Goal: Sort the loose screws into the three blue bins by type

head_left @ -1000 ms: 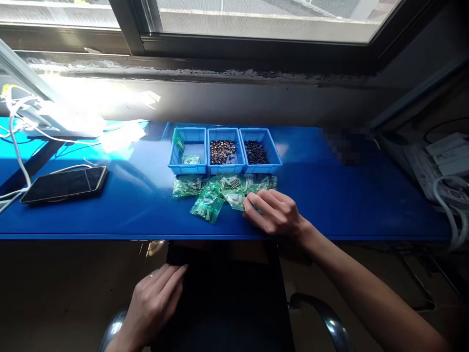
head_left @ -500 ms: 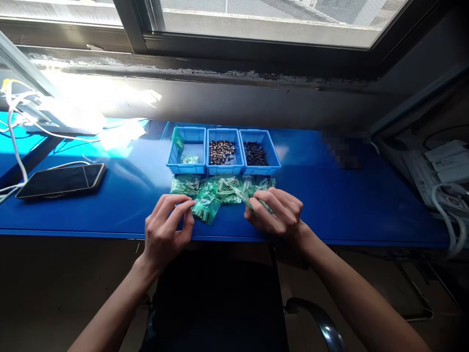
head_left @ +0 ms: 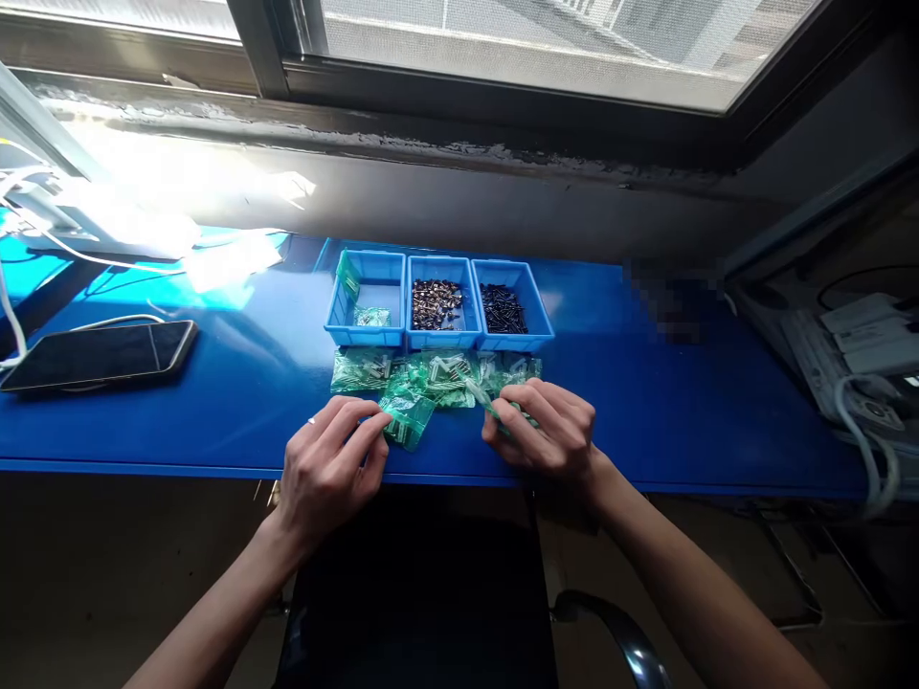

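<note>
A glossy blue desk (head_left: 236, 411) carried three boxy bins (head_left: 441, 340).
On my feed, the right hand (head_left: 542, 426) grasped a crinkled, see-through green bag (head_left: 481, 395) in front of the bins; the left hand (head_left: 334, 455) curled against a flatter packet (head_left: 411, 421) (gripping or touching, I couldn't tell).

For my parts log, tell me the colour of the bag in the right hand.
Green; the bag in the right hand shows in the head view.

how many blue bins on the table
3, side by side just beyond the green bags: the left bin, the middle bin holding coppery parts, the right bin holding dark parts; none seem hidden.
</note>
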Tool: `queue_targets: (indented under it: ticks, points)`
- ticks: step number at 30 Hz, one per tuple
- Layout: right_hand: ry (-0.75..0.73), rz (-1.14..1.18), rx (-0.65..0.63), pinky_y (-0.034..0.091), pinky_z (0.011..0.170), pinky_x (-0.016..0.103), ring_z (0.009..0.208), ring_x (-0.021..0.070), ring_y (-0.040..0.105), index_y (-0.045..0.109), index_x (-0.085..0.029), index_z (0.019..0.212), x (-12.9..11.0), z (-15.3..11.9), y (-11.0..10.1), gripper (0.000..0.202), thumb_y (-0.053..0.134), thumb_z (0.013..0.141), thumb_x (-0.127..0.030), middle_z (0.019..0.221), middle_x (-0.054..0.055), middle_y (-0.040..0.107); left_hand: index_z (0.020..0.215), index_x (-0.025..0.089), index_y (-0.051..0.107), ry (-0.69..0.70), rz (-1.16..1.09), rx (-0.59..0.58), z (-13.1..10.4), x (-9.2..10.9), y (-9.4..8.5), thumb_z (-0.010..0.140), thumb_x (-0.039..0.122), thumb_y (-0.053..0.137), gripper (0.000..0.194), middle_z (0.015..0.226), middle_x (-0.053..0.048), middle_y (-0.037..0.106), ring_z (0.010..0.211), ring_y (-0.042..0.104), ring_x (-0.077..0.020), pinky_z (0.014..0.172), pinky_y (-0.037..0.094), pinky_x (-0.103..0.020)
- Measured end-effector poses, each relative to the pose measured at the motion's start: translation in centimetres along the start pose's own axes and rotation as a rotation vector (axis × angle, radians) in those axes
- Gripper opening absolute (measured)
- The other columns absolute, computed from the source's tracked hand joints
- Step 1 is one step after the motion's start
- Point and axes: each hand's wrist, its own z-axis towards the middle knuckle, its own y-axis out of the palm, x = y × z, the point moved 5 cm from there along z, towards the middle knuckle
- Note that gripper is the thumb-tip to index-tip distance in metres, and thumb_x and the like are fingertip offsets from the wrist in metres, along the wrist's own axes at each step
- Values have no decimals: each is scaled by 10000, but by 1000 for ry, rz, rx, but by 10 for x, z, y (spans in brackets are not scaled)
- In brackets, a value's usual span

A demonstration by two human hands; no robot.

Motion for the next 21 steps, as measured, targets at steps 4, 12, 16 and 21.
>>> queue_targets:
  ticks: [4,12,16,21]
  points:
    - [10,-32,-2,494,588,281,670,142,628,699,-179,884,1,-2,-1,116,771,836,-102,812,30,736,1094,133,696,13,-4,2,1,1,0,916,-27,705,240,1009,-87,745,948,707,-243,811,593,-350]
    - [25,-37,-49,489,586,281,655,136,607,664,-198,862,2,0,4,150,765,840,-89,801,14,728,1099,125,700,13,-19,-4,-1,0,-2,901,-27,723,251,1016,-90,749,949,711,-241,817,607,-351]
    - [20,-34,-59,503,609,283,671,140,611,668,-198,864,1,0,3,139,764,846,-100,805,20,738,1087,120,703,23,-9,-11,0,1,0,878,-38,743,266,1006,-93,755,935,714,-249,811,603,-358]
    - [17,-26,-65,493,596,282,657,136,602,665,-194,839,1,-2,3,146,767,833,-89,777,14,728,1088,122,706,30,14,-18,-1,2,1,881,-32,745,261,1001,-92,760,935,725,-260,815,595,-370]
